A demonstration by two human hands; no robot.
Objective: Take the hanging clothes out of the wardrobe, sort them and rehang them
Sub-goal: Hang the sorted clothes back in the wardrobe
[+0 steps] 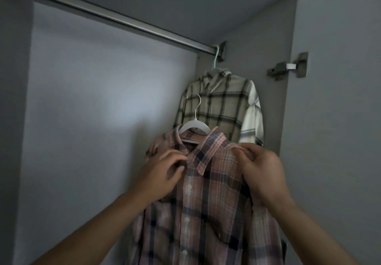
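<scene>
Two hands ready a plaid shirt for the rail

Two hands hold a pink plaid shirt [206, 198] on a white hanger [193, 127], in front of the open wardrobe [103, 99]. The left hand [162, 174] pinches the cloth just beside the collar, near the top button. The right hand [261, 171] curls its fingers round the shoulder seam on the other side. The hanger hook stands free above both hands and touches no rail.

The shirt looks light and soft, so I think it will sag and slide off the hanger if only the cloth is held. A better place to take hold is the neck of the hanger, just above the left hand.

Inside the wardrobe, up and beyond the right hand, one beige checked shirt [218, 107] hangs from the metal rail [115, 19] on a pale green hanger [215, 58], at the far end against the side wall. No other garment is visible on the rail.
</scene>
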